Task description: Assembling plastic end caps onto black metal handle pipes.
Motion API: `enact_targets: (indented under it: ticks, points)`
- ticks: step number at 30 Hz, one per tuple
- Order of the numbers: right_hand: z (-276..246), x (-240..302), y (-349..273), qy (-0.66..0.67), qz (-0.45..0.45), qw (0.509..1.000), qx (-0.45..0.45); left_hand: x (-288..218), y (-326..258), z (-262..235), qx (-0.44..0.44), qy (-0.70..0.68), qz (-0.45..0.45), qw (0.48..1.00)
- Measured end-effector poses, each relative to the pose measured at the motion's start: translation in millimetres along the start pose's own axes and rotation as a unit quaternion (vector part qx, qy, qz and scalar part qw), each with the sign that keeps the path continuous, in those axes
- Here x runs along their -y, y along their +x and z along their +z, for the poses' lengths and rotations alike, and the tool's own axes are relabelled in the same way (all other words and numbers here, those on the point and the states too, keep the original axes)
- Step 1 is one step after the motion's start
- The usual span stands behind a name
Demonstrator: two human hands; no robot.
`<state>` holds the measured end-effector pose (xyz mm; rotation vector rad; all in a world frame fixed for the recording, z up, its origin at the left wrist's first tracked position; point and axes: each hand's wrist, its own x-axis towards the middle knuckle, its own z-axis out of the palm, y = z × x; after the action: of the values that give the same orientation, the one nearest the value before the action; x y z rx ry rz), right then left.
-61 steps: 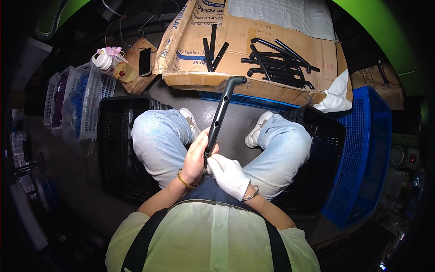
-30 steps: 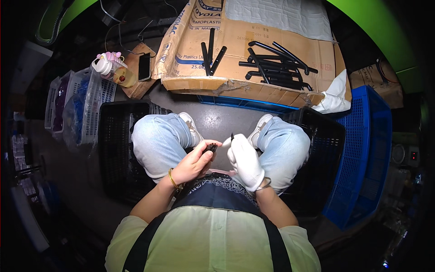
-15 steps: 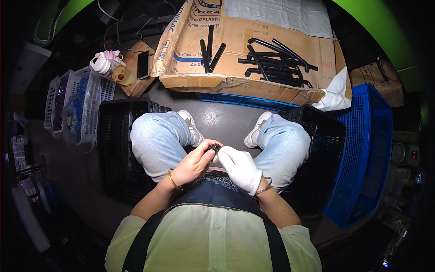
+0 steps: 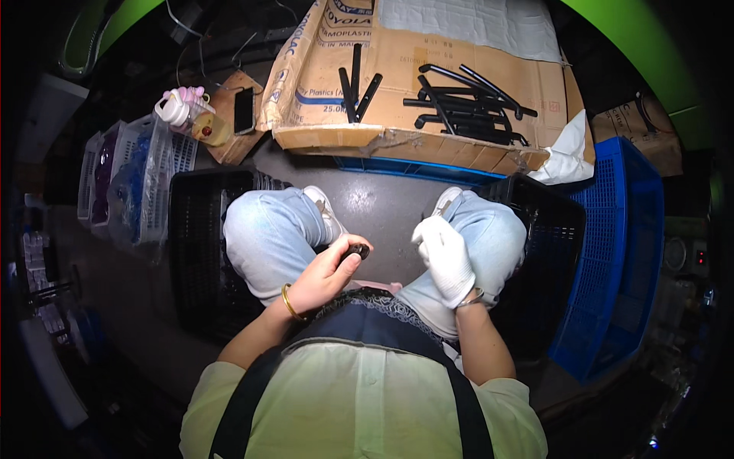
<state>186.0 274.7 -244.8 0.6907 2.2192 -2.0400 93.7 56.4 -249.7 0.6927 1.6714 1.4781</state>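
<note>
My left hand (image 4: 327, 271), bare and with a gold bangle at the wrist, is closed around a dark black piece (image 4: 357, 251) in front of my lap. Only a rounded end of that piece shows between thumb and fingers; the rest is hidden in the grip. To the right, apart from it, is my right hand (image 4: 446, 260) in a white glove, over my right knee. Its fingers are bent inward, and whether anything small is between them cannot be seen. Beyond my feet, black tubes with bent ends (image 4: 466, 107) lie piled on a cardboard sheet (image 4: 382, 69).
Three straight black tubes (image 4: 355, 84) lie apart on the cardboard's left. Black crates (image 4: 210, 252) flank my legs, and a blue crate (image 4: 608, 260) stands at the right. At the left are a drink bottle (image 4: 206, 126), a phone (image 4: 244, 111) and white baskets (image 4: 157, 206).
My right hand has come away from the black piece and moved to the right, over my knee. My left hand keeps the piece in nearly the same place.
</note>
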Motion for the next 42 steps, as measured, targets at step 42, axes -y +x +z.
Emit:
enact_targets:
  ticks: [42]
  points:
    - [63.7,41.3,-22.0,0.193,0.077,0.966,0.154,26.5,25.3,13.4,-0.247,-0.040,0.225,0.942]
